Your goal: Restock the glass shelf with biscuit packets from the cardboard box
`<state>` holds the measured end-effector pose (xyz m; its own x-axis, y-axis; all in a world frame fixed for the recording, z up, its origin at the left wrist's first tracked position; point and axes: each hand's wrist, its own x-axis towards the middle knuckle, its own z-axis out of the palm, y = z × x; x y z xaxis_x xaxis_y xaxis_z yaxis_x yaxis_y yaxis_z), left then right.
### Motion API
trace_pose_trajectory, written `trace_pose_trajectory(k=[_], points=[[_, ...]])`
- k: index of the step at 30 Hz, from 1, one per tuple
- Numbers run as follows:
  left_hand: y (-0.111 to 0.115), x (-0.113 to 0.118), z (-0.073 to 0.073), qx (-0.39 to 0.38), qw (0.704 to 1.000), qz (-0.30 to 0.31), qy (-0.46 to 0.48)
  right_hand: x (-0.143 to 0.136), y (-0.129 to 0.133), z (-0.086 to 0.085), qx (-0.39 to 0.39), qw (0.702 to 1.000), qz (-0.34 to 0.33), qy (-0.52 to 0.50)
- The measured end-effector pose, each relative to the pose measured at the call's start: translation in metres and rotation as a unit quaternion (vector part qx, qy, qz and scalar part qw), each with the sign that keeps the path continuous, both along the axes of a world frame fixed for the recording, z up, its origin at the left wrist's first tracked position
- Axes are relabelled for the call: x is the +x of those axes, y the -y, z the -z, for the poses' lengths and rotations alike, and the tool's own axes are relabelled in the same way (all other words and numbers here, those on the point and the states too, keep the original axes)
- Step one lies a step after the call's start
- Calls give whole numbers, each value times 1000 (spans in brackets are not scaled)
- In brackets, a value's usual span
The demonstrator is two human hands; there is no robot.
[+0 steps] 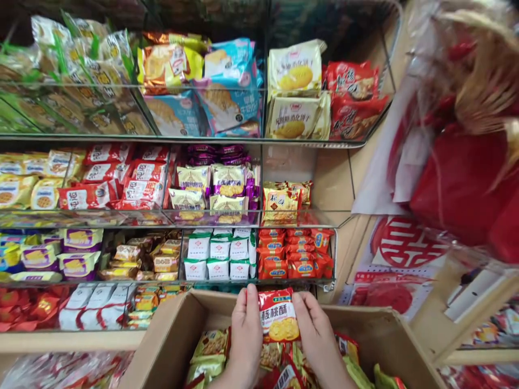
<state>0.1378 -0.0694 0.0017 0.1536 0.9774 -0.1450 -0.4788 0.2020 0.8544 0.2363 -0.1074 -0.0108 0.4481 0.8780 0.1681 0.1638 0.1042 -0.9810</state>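
Note:
Between my two hands is a small red and white cookie packet (279,316) with Chinese lettering and yellow cookies printed on its front. My left hand (246,335) grips its left edge, thumb along the side. On the right edge, my right hand (318,335) closes the same way. The packet is upright above an open cardboard box (373,332). Inside the box lie more wrapped snacks, among them a yellow-green packet (211,348) at the left and a red packet (286,375) below my hands. My wrists and forearms hide part of the box's contents.
Ahead stand tiered shelves with clear dividers, holding white-green packets (219,251), orange-red packets (295,254), gold packets (281,202) and blue packets (231,89). A plastic-wrapped red item (454,183) hangs at the right, near a red paper decoration (409,243).

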Motion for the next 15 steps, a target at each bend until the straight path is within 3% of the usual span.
trace_pose_trajectory(k=[5, 9, 15], points=[[-6, -7, -11, 45, 998, 48, 6, -4, 7, -14, 39, 994, 82, 64], [-11, -1, -28, 131, 991, 27, -19, -2, 11, -29, 84, 979, 158, 101], [-14, 18, -61, 206, 977, 51, -9, 10, 14, -57, 137, 979, 146, 29]])
